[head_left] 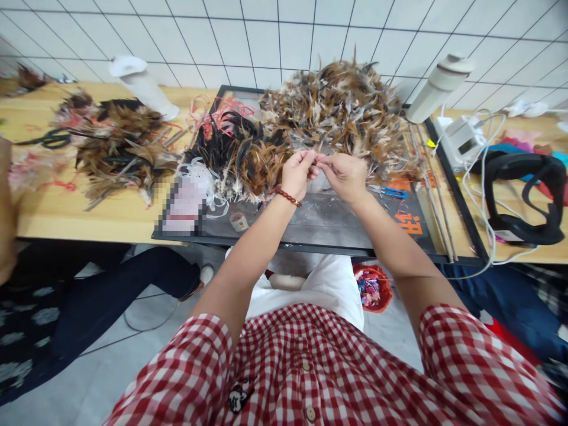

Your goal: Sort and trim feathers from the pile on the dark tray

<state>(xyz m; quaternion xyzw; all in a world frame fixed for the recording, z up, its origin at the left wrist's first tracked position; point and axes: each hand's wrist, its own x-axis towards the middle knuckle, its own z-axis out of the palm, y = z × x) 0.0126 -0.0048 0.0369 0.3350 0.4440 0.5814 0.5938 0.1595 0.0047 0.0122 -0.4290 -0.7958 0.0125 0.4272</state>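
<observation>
My left hand (298, 173), with a red bead bracelet (284, 195) on its wrist, and my right hand (345, 175) meet above a dark board (328, 222). Both pinch something small and thin between their fingertips, likely a feather, too small to be sure. Just behind them lies a big heap of brown and white feathers (341, 109). A darker black and orange feather heap (242, 154) lies to the left of my left hand.
Another feather pile (118, 142), green scissors (48, 139) and a white roll (142, 86) lie on the wooden table at left. Blue-handled scissors (390, 191), thin sticks (432, 189), a white bottle (439, 86), a small scale (459, 142) and black goggles (523, 195) are right. Another person's arm (6, 207) is at far left. A red basket (373, 288) sits below.
</observation>
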